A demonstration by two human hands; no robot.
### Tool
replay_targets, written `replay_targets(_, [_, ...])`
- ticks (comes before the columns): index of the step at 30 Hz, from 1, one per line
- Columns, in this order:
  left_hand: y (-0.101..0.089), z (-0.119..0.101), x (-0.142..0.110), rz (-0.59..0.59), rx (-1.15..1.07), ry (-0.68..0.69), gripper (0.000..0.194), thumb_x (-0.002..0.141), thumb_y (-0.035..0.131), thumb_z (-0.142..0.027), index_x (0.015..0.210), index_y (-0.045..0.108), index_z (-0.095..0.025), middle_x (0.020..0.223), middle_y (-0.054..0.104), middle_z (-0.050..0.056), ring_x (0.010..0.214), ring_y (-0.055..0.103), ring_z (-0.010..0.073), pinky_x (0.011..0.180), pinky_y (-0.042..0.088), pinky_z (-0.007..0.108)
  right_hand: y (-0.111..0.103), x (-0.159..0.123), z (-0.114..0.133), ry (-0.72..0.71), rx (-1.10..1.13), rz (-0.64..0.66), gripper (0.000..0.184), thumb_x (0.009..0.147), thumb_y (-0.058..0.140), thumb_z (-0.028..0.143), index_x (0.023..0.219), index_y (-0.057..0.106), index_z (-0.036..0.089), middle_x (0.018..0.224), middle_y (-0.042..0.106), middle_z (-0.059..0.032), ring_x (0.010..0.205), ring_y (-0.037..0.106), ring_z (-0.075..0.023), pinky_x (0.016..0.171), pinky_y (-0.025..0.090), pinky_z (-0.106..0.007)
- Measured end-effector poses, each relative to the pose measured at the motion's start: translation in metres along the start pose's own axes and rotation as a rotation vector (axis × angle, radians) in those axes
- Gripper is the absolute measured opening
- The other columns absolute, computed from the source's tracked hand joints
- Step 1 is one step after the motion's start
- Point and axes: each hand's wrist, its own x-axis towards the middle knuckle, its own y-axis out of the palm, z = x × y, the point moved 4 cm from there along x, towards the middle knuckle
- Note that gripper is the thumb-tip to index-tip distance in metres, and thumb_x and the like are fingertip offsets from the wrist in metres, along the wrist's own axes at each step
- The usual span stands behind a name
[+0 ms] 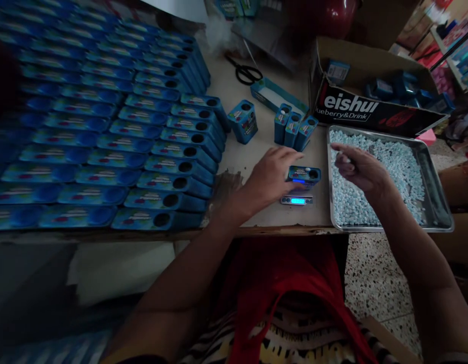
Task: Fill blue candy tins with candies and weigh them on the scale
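Observation:
My left hand (269,174) has its thumb and fingers around the near left end of a small blue candy box (305,174). The box sits on a small digital scale (297,200) whose display glows blue; its digits are too blurred to read. Over a metal tray (334,215) of pale blue and white pellets (355,197), my right hand (360,167) is held with its fingers curled and the index finger forward. Whatever those fingers hold is too small to make out. Behind the scale stand three narrow blue boxes (293,126) and a wider one (243,121).
Rows of blue boxes (173,182), many with round dark openings, cover the table's left side. Black scissors (249,75) and a shallow blue tray (275,96) lie at the back. An open cardboard box (381,114) holding blue packs stands behind the metal tray.

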Motion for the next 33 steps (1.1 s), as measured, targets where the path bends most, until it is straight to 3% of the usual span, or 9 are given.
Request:
replay_targets(3, [0.003, -0.001, 0.010, 0.067, 0.077, -0.012, 0.074, 0.075, 0.102, -0.026, 0.142, 0.071, -0.021, 0.142, 0.075, 0.012, 0.134, 0.068, 0.0362, 0.117, 0.055, 0.050, -0.025, 0.008, 0.002, 0.006, 0.164, -0.058, 0.011, 0.091, 0.075, 0.019, 0.092, 0.064, 0.020, 0.065, 0.049, 0.0091, 0.048, 0.029, -0.0040, 0.040, 0.018, -0.013])
replay_targets(7, [-0.004, -0.005, 0.004, -0.021, 0.001, -0.013, 0.034, 0.088, 0.094, -0.028, 0.118, 0.078, -0.023, 0.121, 0.080, 0.008, 0.118, 0.074, 0.0297, 0.106, 0.059, 0.044, -0.038, 0.032, -0.006, 0.080, 0.096, -0.024, 0.018, 0.091, 0.070, 0.026, 0.081, 0.057, 0.020, 0.069, 0.056, 0.0041, 0.049, 0.031, -0.0054, 0.040, 0.019, -0.015])
replay_targets(9, [-0.007, -0.010, 0.000, -0.074, -0.057, 0.001, 0.020, 0.095, 0.089, -0.031, 0.110, 0.079, -0.023, 0.112, 0.080, 0.006, 0.111, 0.076, 0.0265, 0.102, 0.059, 0.040, -0.034, 0.052, -0.005, 0.017, -0.063, -0.019, 0.017, 0.094, 0.071, 0.030, 0.085, 0.061, 0.020, 0.068, 0.054, 0.0041, 0.049, 0.032, -0.0069, 0.042, 0.023, -0.017])
replay_targets(12, [-0.005, -0.015, 0.000, -0.123, -0.069, -0.008, 0.010, 0.097, 0.086, -0.027, 0.104, 0.080, -0.023, 0.106, 0.080, 0.006, 0.107, 0.076, 0.0250, 0.101, 0.059, 0.040, -0.022, 0.086, 0.010, -0.285, -0.548, -0.117, 0.015, 0.102, 0.066, 0.031, 0.110, 0.072, 0.020, 0.074, 0.063, 0.0002, 0.059, 0.051, -0.0141, 0.056, 0.043, -0.024])
replay_targets(14, [-0.002, -0.016, 0.004, -0.120, -0.055, -0.020, 0.008, 0.095, 0.085, -0.021, 0.102, 0.081, -0.024, 0.107, 0.080, 0.006, 0.107, 0.076, 0.0253, 0.101, 0.060, 0.041, -0.011, 0.104, 0.018, -0.454, -1.025, -0.172, 0.027, 0.105, 0.062, 0.026, 0.130, 0.073, 0.021, 0.093, 0.077, -0.0065, 0.083, 0.069, -0.0223, 0.077, 0.053, -0.032])
replay_targets(17, [0.004, -0.014, 0.011, -0.079, -0.051, -0.018, 0.010, 0.093, 0.084, -0.016, 0.100, 0.082, -0.024, 0.106, 0.080, 0.005, 0.106, 0.076, 0.0251, 0.100, 0.060, 0.041, -0.001, 0.124, 0.017, -0.476, -1.628, -0.147, 0.043, 0.108, 0.058, 0.019, 0.150, 0.066, 0.021, 0.116, 0.083, -0.0143, 0.111, 0.075, -0.0308, 0.095, 0.050, -0.040])
replay_targets(19, [0.008, -0.011, 0.016, -0.056, -0.049, -0.022, 0.008, 0.094, 0.084, -0.017, 0.098, 0.082, -0.024, 0.102, 0.079, 0.005, 0.103, 0.075, 0.0245, 0.098, 0.060, 0.040, 0.000, 0.128, 0.015, -0.469, -1.794, -0.125, 0.045, 0.111, 0.053, 0.017, 0.155, 0.063, 0.020, 0.123, 0.083, -0.0171, 0.114, 0.075, -0.0309, 0.094, 0.048, -0.039])
replay_targets(28, [0.017, -0.021, 0.022, 0.023, 0.014, 0.049, 0.004, 0.098, 0.083, -0.026, 0.100, 0.084, -0.023, 0.109, 0.076, 0.007, 0.106, 0.072, 0.0257, 0.099, 0.058, 0.041, 0.009, 0.104, 0.016, -0.362, -1.718, -0.184, 0.039, 0.115, 0.046, 0.024, 0.143, 0.071, 0.017, 0.131, 0.081, -0.0182, 0.113, 0.073, -0.0319, 0.095, 0.050, -0.041])
replay_targets(33, [0.021, -0.028, 0.019, 0.181, 0.033, 0.075, 0.051, 0.088, 0.090, -0.018, 0.136, 0.072, -0.023, 0.132, 0.078, 0.008, 0.124, 0.074, 0.0302, 0.104, 0.060, 0.041, 0.010, 0.073, 0.032, -0.310, -1.608, -0.307, 0.036, 0.112, 0.051, 0.023, 0.137, 0.076, 0.014, 0.126, 0.081, -0.0198, 0.113, 0.071, -0.0328, 0.099, 0.050, -0.042])
